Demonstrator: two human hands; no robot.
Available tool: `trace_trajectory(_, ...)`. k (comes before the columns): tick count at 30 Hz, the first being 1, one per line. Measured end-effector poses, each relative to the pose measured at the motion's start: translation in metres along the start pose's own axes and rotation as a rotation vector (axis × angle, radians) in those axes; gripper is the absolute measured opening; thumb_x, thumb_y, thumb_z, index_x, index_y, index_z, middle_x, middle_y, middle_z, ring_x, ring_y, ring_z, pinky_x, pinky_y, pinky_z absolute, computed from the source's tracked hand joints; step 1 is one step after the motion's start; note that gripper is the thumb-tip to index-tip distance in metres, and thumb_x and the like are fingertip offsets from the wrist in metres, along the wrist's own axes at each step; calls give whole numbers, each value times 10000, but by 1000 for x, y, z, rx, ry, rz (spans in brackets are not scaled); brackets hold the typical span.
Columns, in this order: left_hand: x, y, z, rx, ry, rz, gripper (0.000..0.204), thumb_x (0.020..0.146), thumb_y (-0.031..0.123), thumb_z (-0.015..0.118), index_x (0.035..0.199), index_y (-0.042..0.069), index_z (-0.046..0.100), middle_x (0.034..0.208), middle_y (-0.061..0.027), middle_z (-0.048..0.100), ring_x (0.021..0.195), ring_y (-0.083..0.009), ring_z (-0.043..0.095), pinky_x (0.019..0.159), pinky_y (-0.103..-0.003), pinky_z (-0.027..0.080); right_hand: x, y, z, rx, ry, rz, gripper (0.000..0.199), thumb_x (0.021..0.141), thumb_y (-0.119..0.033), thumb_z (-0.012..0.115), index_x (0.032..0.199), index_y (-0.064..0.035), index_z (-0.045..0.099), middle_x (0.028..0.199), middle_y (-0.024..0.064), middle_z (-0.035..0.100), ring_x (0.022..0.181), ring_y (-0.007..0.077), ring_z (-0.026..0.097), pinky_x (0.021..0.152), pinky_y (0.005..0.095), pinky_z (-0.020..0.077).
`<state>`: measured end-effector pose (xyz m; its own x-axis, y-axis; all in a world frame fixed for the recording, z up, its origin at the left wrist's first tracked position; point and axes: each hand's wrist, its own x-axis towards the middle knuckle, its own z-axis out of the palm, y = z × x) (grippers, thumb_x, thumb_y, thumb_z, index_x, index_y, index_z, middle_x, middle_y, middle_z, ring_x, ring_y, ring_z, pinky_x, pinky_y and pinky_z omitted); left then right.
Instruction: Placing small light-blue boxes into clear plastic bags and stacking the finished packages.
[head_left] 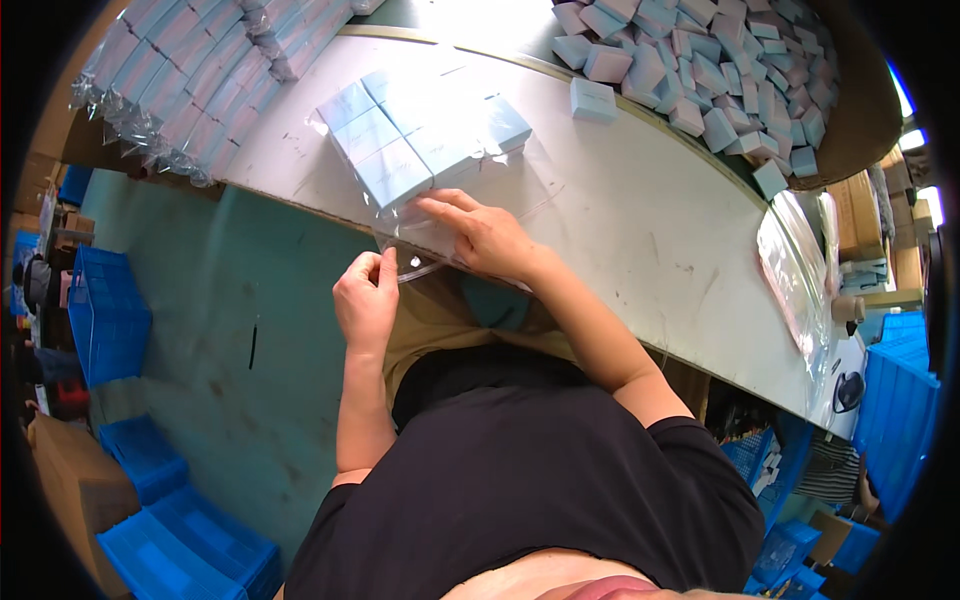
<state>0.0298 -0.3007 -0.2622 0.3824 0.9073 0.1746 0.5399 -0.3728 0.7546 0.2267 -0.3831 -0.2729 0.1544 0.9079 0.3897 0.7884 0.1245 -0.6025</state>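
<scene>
A block of several small pale-blue boxes (395, 172) lies on the white table near its front edge, inside a clear plastic bag (540, 180). My left hand (366, 300) is just off the table edge, thumb and fingers pinched on the bag's loose end. My right hand (485, 235) rests at the near side of the boxes, its fingers stretched out against the bag by the nearest box. Glare whitens the middle of the block, so some box edges cannot be made out there.
Wrapped packs of boxes (190, 75) are stacked at the far left. A large heap of loose boxes (715, 75) fills the back right, with one single box (593, 101) beside it. Flat clear bags (795, 270) lie at the table's right. Blue crates (105, 315) stand on the floor.
</scene>
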Motion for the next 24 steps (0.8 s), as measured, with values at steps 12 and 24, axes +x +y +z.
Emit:
trace_trajectory(12, 10, -29, -12, -318, -119, -266, 366, 962, 304, 695, 729, 23, 722, 534, 25, 503, 512, -47, 427, 491, -262, 328, 10, 15, 18, 193, 34, 63, 345, 878, -66, 615, 1220, -87, 658, 1128, 162, 701, 996, 338, 685, 850, 410, 553)
trace_trajectory(24, 18, -54, -15, -665, -258, -319, 350, 938, 308, 732, 750, 12, 737, 578, 32, 538, 524, -49, 411, 494, -231, 333, 30, -56, 51, -133, -119, -238, 205, 859, -203, 739, 1001, -109, 624, 995, 56, 605, 921, 257, 655, 703, 388, 555)
